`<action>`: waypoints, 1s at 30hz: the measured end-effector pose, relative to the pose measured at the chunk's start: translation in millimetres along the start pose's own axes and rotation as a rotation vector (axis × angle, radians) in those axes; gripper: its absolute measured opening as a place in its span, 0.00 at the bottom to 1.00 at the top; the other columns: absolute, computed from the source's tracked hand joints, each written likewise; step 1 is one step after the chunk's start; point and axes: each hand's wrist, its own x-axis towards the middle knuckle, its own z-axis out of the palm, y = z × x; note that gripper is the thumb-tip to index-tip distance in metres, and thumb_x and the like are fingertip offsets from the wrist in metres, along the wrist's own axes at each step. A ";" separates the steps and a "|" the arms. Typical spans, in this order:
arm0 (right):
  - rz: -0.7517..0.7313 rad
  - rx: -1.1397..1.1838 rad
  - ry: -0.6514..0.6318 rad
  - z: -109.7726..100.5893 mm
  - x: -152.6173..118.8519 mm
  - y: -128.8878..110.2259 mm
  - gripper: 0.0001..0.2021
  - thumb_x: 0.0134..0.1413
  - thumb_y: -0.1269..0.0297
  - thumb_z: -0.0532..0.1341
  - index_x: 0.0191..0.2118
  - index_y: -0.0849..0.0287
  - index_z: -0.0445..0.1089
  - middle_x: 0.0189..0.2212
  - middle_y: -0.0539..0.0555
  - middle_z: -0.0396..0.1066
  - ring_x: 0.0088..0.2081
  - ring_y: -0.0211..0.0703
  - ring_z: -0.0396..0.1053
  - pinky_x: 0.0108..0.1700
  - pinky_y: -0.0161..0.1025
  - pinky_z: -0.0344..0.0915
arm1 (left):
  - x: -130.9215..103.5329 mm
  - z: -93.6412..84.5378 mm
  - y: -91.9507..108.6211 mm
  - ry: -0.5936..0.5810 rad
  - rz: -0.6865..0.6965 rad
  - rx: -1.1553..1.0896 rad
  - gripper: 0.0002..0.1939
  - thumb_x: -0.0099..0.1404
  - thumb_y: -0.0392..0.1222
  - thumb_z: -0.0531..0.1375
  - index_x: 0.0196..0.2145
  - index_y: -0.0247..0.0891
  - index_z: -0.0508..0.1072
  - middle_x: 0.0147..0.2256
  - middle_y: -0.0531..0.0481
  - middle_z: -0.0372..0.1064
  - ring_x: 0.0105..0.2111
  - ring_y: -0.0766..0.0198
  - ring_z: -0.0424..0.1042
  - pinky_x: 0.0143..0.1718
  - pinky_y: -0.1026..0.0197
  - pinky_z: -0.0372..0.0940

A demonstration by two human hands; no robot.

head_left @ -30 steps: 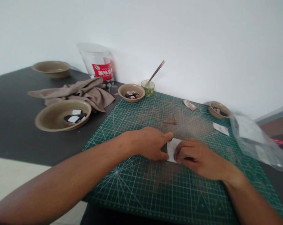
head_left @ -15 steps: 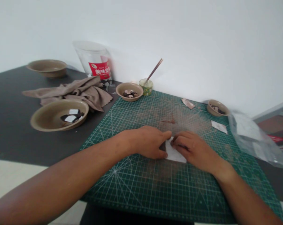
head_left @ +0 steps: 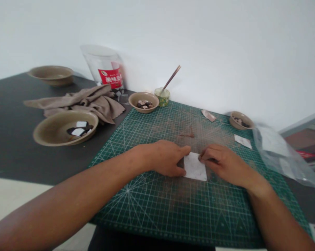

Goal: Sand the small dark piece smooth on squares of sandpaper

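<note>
On the green cutting mat (head_left: 157, 202) lies a small white square sheet (head_left: 195, 169), with faint grey smudges on its face. My left hand (head_left: 169, 158) holds it down along its left edge, thumb and finger spread to two corners. My right hand (head_left: 220, 162) is closed in a pinch at the upper right edge of the sheet. A small dark piece (head_left: 199, 158) shows between its fingertips; its kind is too small to tell.
Brown smears (head_left: 190, 133) mark the mat. Behind stand a bowl of small pieces (head_left: 144, 97), a green cup with a stick (head_left: 162, 97) and another bowl (head_left: 241, 120). Left are a larger bowl (head_left: 50, 130), a cloth (head_left: 94, 101) and a clear jar (head_left: 105, 66). A plastic bag (head_left: 285, 157) lies right.
My right hand has slid to the right across the white sheet, from its middle to its right edge, baring more of it. My left hand has stayed in place.
</note>
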 end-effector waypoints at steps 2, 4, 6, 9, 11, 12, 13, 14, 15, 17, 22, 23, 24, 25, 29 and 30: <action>-0.066 0.063 -0.075 0.7 -2.8 -3.2 0.06 0.65 0.70 0.59 0.36 0.56 0.73 0.36 0.51 0.74 0.39 0.41 0.70 0.44 0.41 0.63 | -0.5 -0.5 0.2 -0.007 -0.001 -0.010 0.28 0.63 0.58 0.58 0.55 0.40 0.65 0.42 0.41 0.77 0.40 0.49 0.77 0.36 0.56 0.65; -0.111 0.074 -0.089 5.1 -1.6 -8.7 0.06 0.65 0.70 0.59 0.37 0.56 0.73 0.37 0.51 0.74 0.40 0.41 0.70 0.45 0.42 0.62 | -0.8 -0.6 0.1 -0.002 0.008 -0.020 0.28 0.63 0.58 0.59 0.55 0.40 0.65 0.42 0.41 0.77 0.40 0.49 0.77 0.36 0.56 0.65; -0.102 0.018 -0.031 8.2 2.7 -10.8 0.06 0.66 0.70 0.58 0.38 0.56 0.73 0.39 0.52 0.75 0.42 0.43 0.70 0.47 0.44 0.62 | -0.6 -0.2 -0.2 0.013 0.022 -0.021 0.27 0.63 0.57 0.58 0.54 0.39 0.65 0.42 0.41 0.77 0.40 0.48 0.77 0.36 0.56 0.65; -0.025 -0.023 0.049 4.9 5.9 -5.8 0.06 0.66 0.69 0.58 0.38 0.57 0.73 0.38 0.54 0.74 0.42 0.45 0.70 0.46 0.45 0.63 | -0.2 0.0 -0.5 0.025 0.022 -0.008 0.25 0.64 0.57 0.58 0.54 0.40 0.66 0.42 0.42 0.77 0.40 0.48 0.77 0.35 0.56 0.65; -0.025 0.030 0.012 1.7 3.5 -3.4 0.06 0.65 0.70 0.58 0.37 0.57 0.73 0.37 0.53 0.74 0.40 0.43 0.70 0.45 0.43 0.64 | -0.4 -0.7 0.0 0.009 0.009 -0.003 0.26 0.64 0.57 0.58 0.54 0.40 0.65 0.42 0.41 0.77 0.40 0.48 0.77 0.35 0.56 0.65; -0.047 0.069 -0.025 1.5 1.9 -3.8 0.06 0.65 0.71 0.59 0.37 0.56 0.73 0.36 0.52 0.74 0.39 0.42 0.70 0.44 0.42 0.64 | -0.6 -1.1 0.2 -0.002 0.002 -0.003 0.27 0.64 0.58 0.58 0.55 0.40 0.65 0.42 0.41 0.77 0.40 0.48 0.77 0.35 0.56 0.65; -0.073 0.102 -0.062 2.4 0.8 -5.1 0.06 0.65 0.71 0.59 0.36 0.56 0.72 0.36 0.51 0.74 0.39 0.41 0.70 0.44 0.41 0.64 | -0.7 -1.3 0.4 -0.009 -0.001 -0.004 0.28 0.63 0.58 0.58 0.56 0.40 0.65 0.42 0.41 0.77 0.40 0.48 0.77 0.35 0.56 0.65; -0.096 0.125 -0.083 4.3 0.5 -6.8 0.06 0.65 0.71 0.59 0.36 0.56 0.72 0.36 0.51 0.74 0.39 0.41 0.71 0.44 0.40 0.64 | -0.7 -1.3 0.5 -0.011 0.001 -0.006 0.28 0.63 0.58 0.58 0.56 0.40 0.64 0.42 0.41 0.77 0.40 0.48 0.77 0.35 0.56 0.65; -0.109 0.125 -0.079 6.3 1.1 -8.3 0.05 0.65 0.70 0.59 0.37 0.56 0.72 0.37 0.51 0.74 0.40 0.41 0.71 0.45 0.40 0.63 | -0.5 -0.9 0.3 -0.007 0.006 -0.009 0.28 0.63 0.58 0.58 0.56 0.40 0.65 0.43 0.41 0.77 0.41 0.48 0.77 0.36 0.56 0.65; -0.074 0.061 -0.010 8.4 3.8 -8.8 0.06 0.66 0.69 0.58 0.38 0.57 0.72 0.38 0.52 0.74 0.42 0.43 0.70 0.46 0.42 0.63 | 0.0 0.3 -0.6 0.013 0.021 -0.015 0.26 0.63 0.57 0.58 0.54 0.40 0.66 0.43 0.41 0.77 0.41 0.49 0.77 0.36 0.56 0.65; -0.011 0.036 -0.018 0.6 3.6 -4.8 0.06 0.65 0.71 0.59 0.37 0.57 0.72 0.36 0.52 0.74 0.39 0.42 0.70 0.44 0.41 0.63 | 0.2 0.9 -1.4 0.008 0.018 -0.016 0.27 0.64 0.58 0.58 0.55 0.40 0.65 0.42 0.41 0.77 0.40 0.48 0.77 0.36 0.55 0.65; -0.050 0.078 -0.063 0.7 2.6 -6.6 0.06 0.65 0.71 0.59 0.36 0.57 0.72 0.36 0.51 0.74 0.39 0.41 0.70 0.44 0.40 0.63 | -0.1 0.3 -1.0 -0.003 0.014 -0.014 0.28 0.64 0.58 0.58 0.56 0.40 0.65 0.42 0.40 0.77 0.40 0.48 0.77 0.35 0.55 0.65; -0.081 0.117 -0.093 2.1 2.1 -9.1 0.06 0.64 0.71 0.59 0.36 0.57 0.72 0.36 0.51 0.73 0.39 0.40 0.70 0.44 0.39 0.63 | -0.4 -0.4 -0.7 -0.012 0.013 -0.014 0.28 0.64 0.58 0.58 0.56 0.40 0.64 0.43 0.40 0.77 0.41 0.48 0.77 0.35 0.55 0.65; -0.098 0.135 -0.101 4.2 2.3 -11.7 0.06 0.65 0.71 0.59 0.36 0.57 0.72 0.36 0.51 0.73 0.39 0.40 0.70 0.43 0.39 0.64 | -0.6 -1.0 -0.4 -0.016 0.014 -0.016 0.28 0.64 0.57 0.58 0.56 0.39 0.64 0.43 0.40 0.77 0.41 0.48 0.77 0.35 0.56 0.65; 0.030 0.023 0.042 8.1 5.9 -13.3 0.07 0.66 0.69 0.58 0.36 0.58 0.71 0.37 0.53 0.72 0.40 0.43 0.69 0.43 0.42 0.63 | -0.2 -0.9 -0.5 0.007 0.026 -0.016 0.26 0.64 0.57 0.58 0.54 0.39 0.66 0.44 0.41 0.77 0.42 0.48 0.77 0.36 0.56 0.65; 0.065 0.017 0.054 6.8 5.5 -11.6 0.07 0.66 0.69 0.58 0.36 0.58 0.71 0.36 0.53 0.72 0.39 0.43 0.69 0.42 0.41 0.63 | 0.0 -0.5 -0.6 0.008 0.021 -0.013 0.26 0.64 0.57 0.57 0.54 0.39 0.66 0.44 0.40 0.77 0.42 0.48 0.77 0.37 0.55 0.65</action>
